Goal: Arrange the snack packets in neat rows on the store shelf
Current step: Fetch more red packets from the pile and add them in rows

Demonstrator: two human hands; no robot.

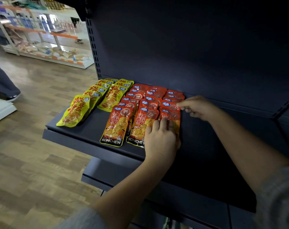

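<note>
Orange snack packets point(117, 124) lie in three overlapping rows on the dark blue shelf point(84, 128). Yellow snack packets point(74, 111) lie in two rows to their left. My left hand point(162, 138) lies flat on the front packet of the right-hand orange row point(171, 114), fingers straight, covering its lower half. My right hand point(196, 107) touches the right edge of that same row further back, its fingers curled at a packet's top corner.
The shelf's right half point(223, 129) is bare dark metal, with a back panel point(190, 47) behind. A lower shelf point(107, 172) juts out below. To the left are wooden flooring point(33, 146), another stocked shelf unit point(49, 52) and a person's leg and shoe point(6, 90).
</note>
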